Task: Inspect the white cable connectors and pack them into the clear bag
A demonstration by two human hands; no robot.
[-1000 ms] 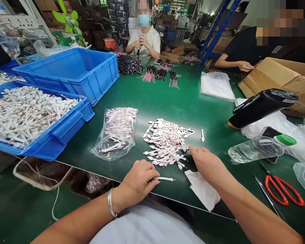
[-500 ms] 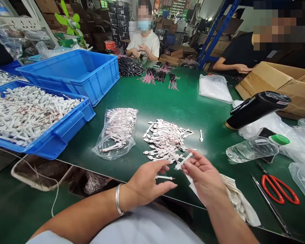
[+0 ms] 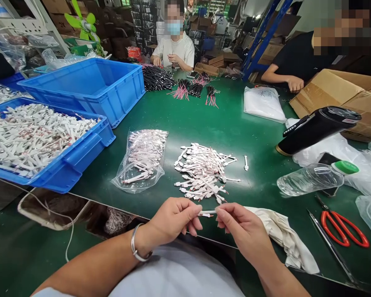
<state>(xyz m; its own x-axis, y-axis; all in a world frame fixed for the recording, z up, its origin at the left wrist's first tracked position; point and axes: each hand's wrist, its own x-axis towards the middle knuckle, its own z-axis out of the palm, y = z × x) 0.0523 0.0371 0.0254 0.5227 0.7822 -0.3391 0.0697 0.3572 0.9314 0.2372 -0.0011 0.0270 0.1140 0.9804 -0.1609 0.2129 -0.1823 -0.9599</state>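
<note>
A slim white connector lead (image 3: 208, 212) is stretched level between my two hands near the table's front edge. My left hand (image 3: 176, 218) pinches one end between thumb and forefinger; my right hand (image 3: 243, 222) pinches the other. The fingertips cover both its ends. Just under it, partly hidden, another white lead (image 3: 206, 215) with a reddish tip lies on the table. Beyond my hands is a loose pile of the same white leads (image 3: 200, 165), and one single lead (image 3: 246, 163) lies apart to its right. A clear plastic bag (image 3: 145, 161) full of them rests left of the pile.
A blue bin (image 3: 71, 167) heaped with white pieces and another blue bin (image 3: 123, 90) stand left. On the right are a black tumbler (image 3: 315, 130), a water bottle (image 3: 311, 179), red-handled scissors (image 3: 346, 229), tweezers (image 3: 330, 247) and a cloth (image 3: 284, 235). Two people sit across the table.
My right hand has brought the white lead down and left, turning it level. My left hand, formerly open beside it, has closed on its other end.
</note>
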